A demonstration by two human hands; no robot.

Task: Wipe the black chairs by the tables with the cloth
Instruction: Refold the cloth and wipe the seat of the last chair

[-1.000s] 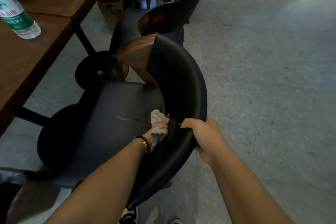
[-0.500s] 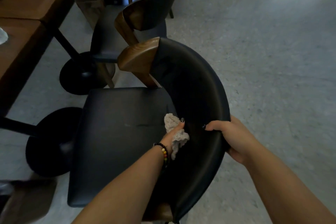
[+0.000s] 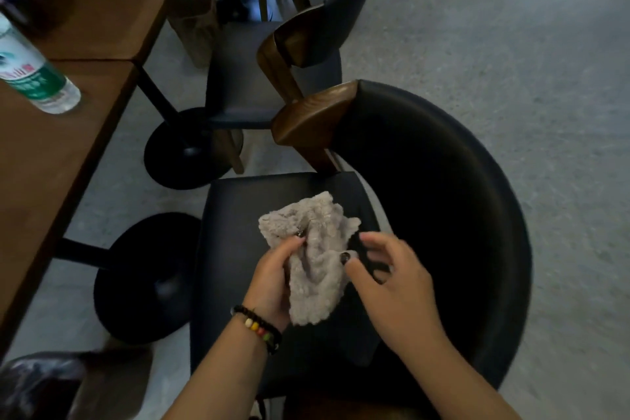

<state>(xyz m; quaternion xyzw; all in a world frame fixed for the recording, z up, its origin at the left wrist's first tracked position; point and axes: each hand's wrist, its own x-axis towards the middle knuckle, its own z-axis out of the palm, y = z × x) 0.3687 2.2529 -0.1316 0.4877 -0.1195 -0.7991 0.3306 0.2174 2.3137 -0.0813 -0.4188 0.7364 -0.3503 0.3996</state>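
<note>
Regripping step: my left hand (image 3: pixel 272 280) holds the cloth (image 3: pixel 315 259) bunched above the black chair (image 3: pixel 460 215) seat; right hand (image 3: pixel 392 280) loose-fingered, touching its edge. Next I'd refold, then wipe the seat.

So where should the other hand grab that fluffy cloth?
Probably the loose upper flap of the cloth, coming from the right. The left hand already grips its lower left part, so the top fans out free above the seat, and the right hand hovers open beside it.

Cloth (image 3: pixel 315 259) over chair seat (image 3: pixel 238 249); table (image 3: pixel 51 164) left; second chair (image 3: pixel 272 78) apparently behind.
</note>
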